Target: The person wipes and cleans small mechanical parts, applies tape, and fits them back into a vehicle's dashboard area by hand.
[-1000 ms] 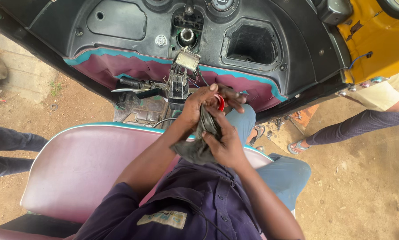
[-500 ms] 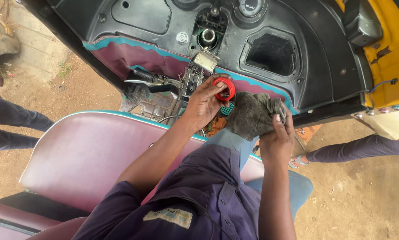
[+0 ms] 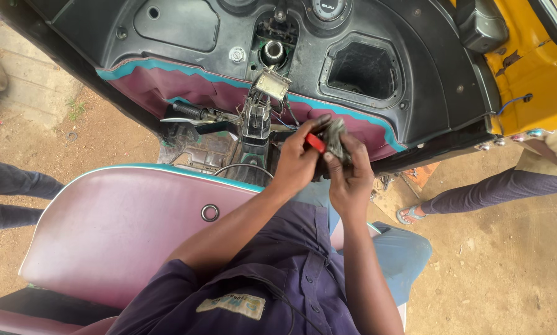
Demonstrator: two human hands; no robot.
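Red part (image 3: 314, 142), one; grey rag (image 3: 336, 138), one; two hands.

The ground (image 3: 508, 260) is bare, sandy dirt, brown and uneven, with small stones and scraps scattered over it. A sandalled foot (image 3: 408, 214) stands on it at the right, beside the vehicle's edge. At the left, a patch of weeds (image 3: 75, 109) grows near a concrete slab (image 3: 24, 62), and a small dark ring (image 3: 72, 136) lies on the dirt close by. The pink seat (image 3: 123, 229), trimmed in teal, rises above the ground at the left.
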